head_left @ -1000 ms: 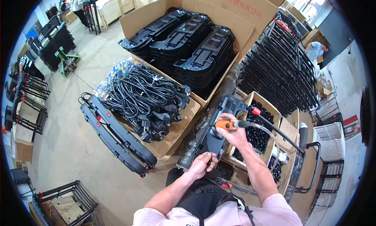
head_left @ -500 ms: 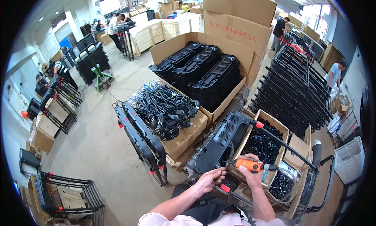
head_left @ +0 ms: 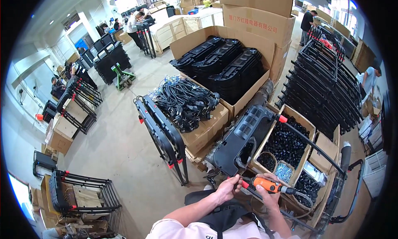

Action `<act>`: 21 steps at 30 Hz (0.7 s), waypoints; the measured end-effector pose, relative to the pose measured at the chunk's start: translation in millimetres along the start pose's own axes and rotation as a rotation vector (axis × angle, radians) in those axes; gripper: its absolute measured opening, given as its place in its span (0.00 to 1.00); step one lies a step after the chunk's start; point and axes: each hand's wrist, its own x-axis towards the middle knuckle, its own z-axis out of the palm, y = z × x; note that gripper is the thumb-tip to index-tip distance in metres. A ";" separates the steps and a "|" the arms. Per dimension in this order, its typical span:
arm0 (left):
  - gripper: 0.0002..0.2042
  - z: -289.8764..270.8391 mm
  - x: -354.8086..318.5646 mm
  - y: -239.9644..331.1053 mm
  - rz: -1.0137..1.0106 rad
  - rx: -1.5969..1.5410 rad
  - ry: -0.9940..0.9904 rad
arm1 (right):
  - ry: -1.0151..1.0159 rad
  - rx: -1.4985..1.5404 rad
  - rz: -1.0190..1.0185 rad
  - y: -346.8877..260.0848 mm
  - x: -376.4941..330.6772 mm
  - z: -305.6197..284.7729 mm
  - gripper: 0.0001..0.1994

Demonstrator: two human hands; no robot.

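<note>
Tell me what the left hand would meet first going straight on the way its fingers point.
Probably the red sleeve on the black tube, close beyond the left hand; depth is unclear, so the orange power screwdriver could come first instead.

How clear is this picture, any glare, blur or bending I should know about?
Head view: straight edges bend toward the dark rim; same head view: the upper-right windows glare nearly white; head view again: the orange power screwdriver in the right hand looks fairly crisp, while the distant person in black shows small and softer.
</note>
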 end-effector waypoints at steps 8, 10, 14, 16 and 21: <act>0.12 -5.7 6.9 5.0 -0.029 -0.152 0.011 | -0.032 -0.099 -0.016 4.1 -7.2 18.3 0.26; 0.11 -11.5 6.9 6.5 -0.073 -0.176 -0.027 | -0.046 -0.166 -0.091 8.5 -8.7 21.1 0.26; 0.11 -17.2 5.8 10.7 -0.143 -0.197 -0.036 | -0.016 -0.235 -0.068 4.0 -12.1 33.5 0.24; 0.11 -19.1 1.7 11.1 -0.164 -0.208 -0.038 | -0.013 -0.236 -0.069 7.1 -13.7 36.9 0.25; 0.12 -32.2 -4.5 14.3 -0.188 -0.239 -0.064 | -0.031 -0.223 0.015 3.5 -10.4 50.4 0.26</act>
